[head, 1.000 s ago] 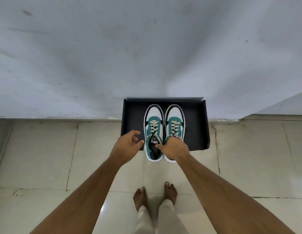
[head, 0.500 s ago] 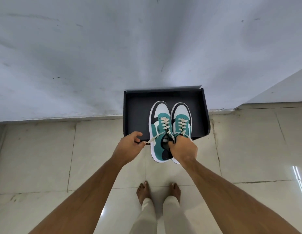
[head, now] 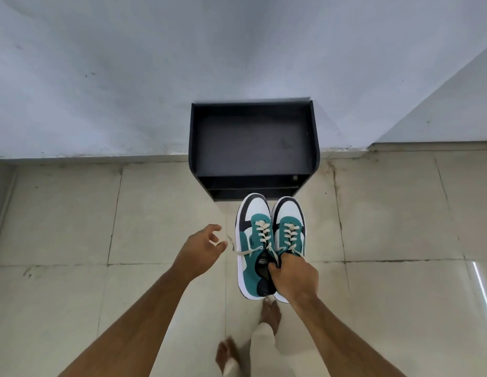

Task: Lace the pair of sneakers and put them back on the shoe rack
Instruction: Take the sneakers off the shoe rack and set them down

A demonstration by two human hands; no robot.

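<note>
Two teal, white and black sneakers (head: 269, 235) with cream laces hang side by side in the air, toes toward the wall. My right hand (head: 294, 276) grips both at their heel openings. A loose lace end (head: 245, 251) trails off the left shoe toward my left hand (head: 202, 247), which is open with fingers spread and touches neither shoe. The black shoe rack (head: 254, 148) stands against the wall beyond the sneakers, its top shelf bare.
A pale tiled floor (head: 400, 213) surrounds the rack, and a grey-white wall (head: 182, 63) rises behind it. My bare feet (head: 269, 314) and light trousers are below the hands. A wall corner juts in at the right.
The sneakers have come off the rack's top shelf toward me, carried in my right hand. My left hand let go of the lace end and opened. I have stepped back.
</note>
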